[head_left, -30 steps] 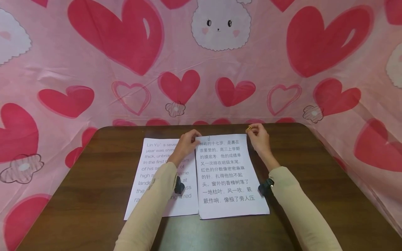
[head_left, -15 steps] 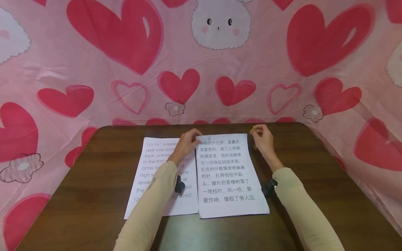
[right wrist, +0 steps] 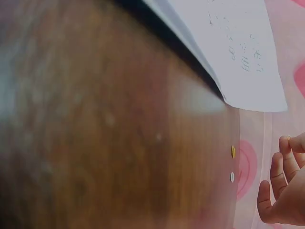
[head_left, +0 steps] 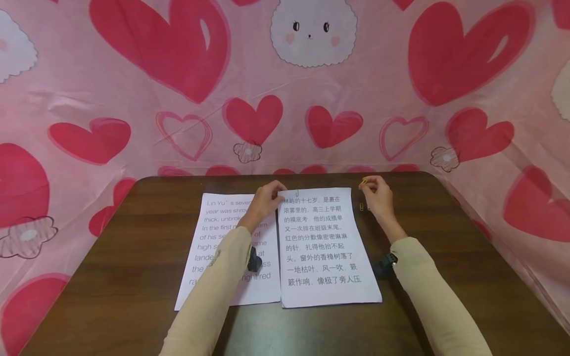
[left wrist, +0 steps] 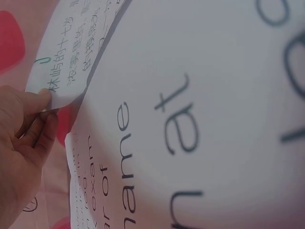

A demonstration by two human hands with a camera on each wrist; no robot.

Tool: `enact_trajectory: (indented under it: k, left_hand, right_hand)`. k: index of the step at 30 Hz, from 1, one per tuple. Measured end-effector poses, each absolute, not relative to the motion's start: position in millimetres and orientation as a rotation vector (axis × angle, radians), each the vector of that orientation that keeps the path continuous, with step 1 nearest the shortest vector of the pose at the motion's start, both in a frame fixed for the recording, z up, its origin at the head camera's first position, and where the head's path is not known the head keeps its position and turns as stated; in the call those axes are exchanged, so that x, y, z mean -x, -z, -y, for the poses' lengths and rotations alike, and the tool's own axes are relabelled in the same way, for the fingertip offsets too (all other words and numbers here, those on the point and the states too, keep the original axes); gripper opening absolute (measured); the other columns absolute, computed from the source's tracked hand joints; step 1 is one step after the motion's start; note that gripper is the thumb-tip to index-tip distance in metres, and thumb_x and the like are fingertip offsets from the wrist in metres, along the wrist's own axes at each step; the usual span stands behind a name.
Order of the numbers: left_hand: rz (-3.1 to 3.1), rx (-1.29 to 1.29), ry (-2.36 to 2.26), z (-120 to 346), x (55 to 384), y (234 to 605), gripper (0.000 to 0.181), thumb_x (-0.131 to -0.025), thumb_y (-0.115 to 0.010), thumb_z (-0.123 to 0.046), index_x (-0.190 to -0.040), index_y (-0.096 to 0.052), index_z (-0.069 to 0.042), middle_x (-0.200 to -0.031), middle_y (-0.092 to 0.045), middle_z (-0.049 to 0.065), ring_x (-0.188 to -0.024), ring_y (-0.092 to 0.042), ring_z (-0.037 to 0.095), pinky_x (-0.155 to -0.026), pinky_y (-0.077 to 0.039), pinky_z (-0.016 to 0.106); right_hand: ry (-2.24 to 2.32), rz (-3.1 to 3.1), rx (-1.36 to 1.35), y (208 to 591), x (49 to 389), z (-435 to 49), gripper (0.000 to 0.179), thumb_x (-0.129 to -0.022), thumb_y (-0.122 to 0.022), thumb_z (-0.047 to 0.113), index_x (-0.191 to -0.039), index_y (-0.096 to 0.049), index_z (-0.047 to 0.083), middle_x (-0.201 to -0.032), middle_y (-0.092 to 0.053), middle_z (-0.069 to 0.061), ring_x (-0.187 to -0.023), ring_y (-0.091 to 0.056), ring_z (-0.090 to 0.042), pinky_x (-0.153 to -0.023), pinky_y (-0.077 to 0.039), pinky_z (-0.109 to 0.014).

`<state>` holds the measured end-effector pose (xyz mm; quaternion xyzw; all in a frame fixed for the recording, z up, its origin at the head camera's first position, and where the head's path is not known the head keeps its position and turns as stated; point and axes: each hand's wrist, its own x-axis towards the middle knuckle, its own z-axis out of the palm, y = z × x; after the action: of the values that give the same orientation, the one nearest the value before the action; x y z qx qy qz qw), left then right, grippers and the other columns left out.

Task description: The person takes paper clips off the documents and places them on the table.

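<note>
My left hand (head_left: 265, 199) pinches the top left corner of a stack of sheets with Chinese print (head_left: 318, 247), thumb on top and fingers underneath in the left wrist view. A green paper clip (left wrist: 43, 60) sits on the top edge of that stack, close to the thumb. Beyond the stack's top right corner, my right hand (head_left: 378, 195) pinches a small yellow paper clip (head_left: 362, 182) between thumb and forefinger, above the table. Below this hand another yellow paper clip (right wrist: 233, 151) and a whitish one (right wrist: 232, 177) lie on the wood.
Sheets with English print (head_left: 231, 289) lie left of the Chinese stack, partly covered by my left forearm. Both rest on a dark wooden table (head_left: 120, 277). Behind its far edge hangs a pink cloth (head_left: 374, 74) with red hearts.
My right hand has moved right, away from the stack's corner, with the yellow paper clip. The clips on the table have come into sight beside it. My left hand keeps its place.
</note>
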<state>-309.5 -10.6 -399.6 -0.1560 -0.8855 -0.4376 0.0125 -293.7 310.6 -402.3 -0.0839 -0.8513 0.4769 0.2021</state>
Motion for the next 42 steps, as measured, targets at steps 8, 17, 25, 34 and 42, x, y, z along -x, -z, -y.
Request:
enact_trajectory:
  k: [8,17,25,34,42]
  left_hand:
    - [2.766,0.481,1.379,10,310,398,0.021,-0.097,-0.063,-0.008,-0.118,-0.064,-0.012,-0.122,-0.066,0.01,-0.107,-0.058,0.026,-0.101,-0.049,0.04]
    - [2.773,0.473,1.376,9,312,398,0.021,-0.097,-0.063,-0.006,-0.117,-0.064,-0.012,-0.123,-0.067,0.01,-0.106,-0.059,0.026,-0.101,-0.049,0.04]
    - [2.776,0.478,1.37,9,313,399,0.02,-0.097,-0.063,-0.006,-0.116,-0.064,-0.011,-0.123,-0.067,0.01,-0.107,-0.059,0.026,-0.103,-0.049,0.041]
    - [2.778,0.464,1.377,9,312,401,0.02,-0.097,-0.062,-0.007,-0.116,-0.064,-0.013,-0.125,-0.067,0.01,-0.109,-0.059,0.027,-0.105,-0.048,0.042]
    - [2.775,0.47,1.368,9,312,400,0.02,-0.098,-0.062,-0.007,-0.116,-0.064,-0.012,-0.123,-0.067,0.01,-0.108,-0.06,0.027,-0.105,-0.049,0.042]
  right_hand:
    - [-1.302,2.383,0.226,401,292,-320,0.023,-0.098,-0.061,0.014,-0.118,-0.063,0.002,-0.107,-0.073,-0.023,-0.072,-0.053,0.011,-0.063,-0.042,-0.009]
    - [-1.254,2.415,0.213,401,292,-331,0.024,-0.097,-0.062,0.014,-0.117,-0.064,0.002,-0.107,-0.073,-0.025,-0.071,-0.051,0.015,-0.072,-0.041,-0.012]
    - [-1.183,2.459,0.202,403,290,-343,0.023,-0.096,-0.065,0.013,-0.115,-0.066,0.0,-0.106,-0.073,-0.025,-0.071,-0.048,0.015,-0.071,-0.039,-0.013]
    - [-1.117,2.581,0.161,400,283,-353,0.024,-0.097,-0.063,0.014,-0.115,-0.065,-0.002,-0.104,-0.072,-0.026,-0.081,-0.058,-0.012,-0.072,-0.041,-0.02]
    - [-1.089,2.723,0.111,395,276,-362,0.026,-0.097,-0.062,0.013,-0.116,-0.064,-0.006,-0.106,-0.069,-0.029,-0.092,-0.062,-0.034,-0.076,-0.043,-0.029]
